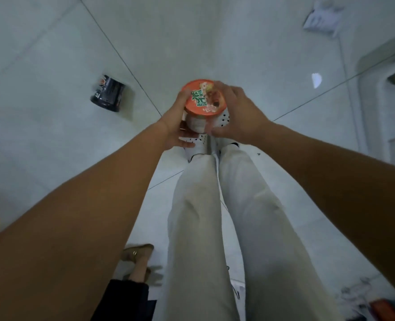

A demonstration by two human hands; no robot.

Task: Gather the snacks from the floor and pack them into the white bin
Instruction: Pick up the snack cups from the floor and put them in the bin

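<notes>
Head view shows both hands wrapped around one orange-lidded noodle cup (204, 98), held upright above the person's white shoes. The left hand (176, 122) cradles the cup's side and base from below, fingers curled under it; the right hand (234, 114) clasps the opposite side with fingers reaching over the lid's edge. Grasping it from two sides like this probably keeps the tall, light cup level while it is carried, so the lid stays up.

Out from the hands, a black noodle cup (108, 93) lies tipped on its side on the tiled floor (52, 147), well apart to the left; it looks like another snack waiting to be gathered. A pale, blurred object (322, 19) sits on the floor far off at the upper right, too indistinct to name. At the right edge a large white rounded form (377, 66) shows; I cannot tell whether it is the white bin. Another person's foot in a tan shoe (137, 256) stands close behind, at the bottom of the frame.
</notes>
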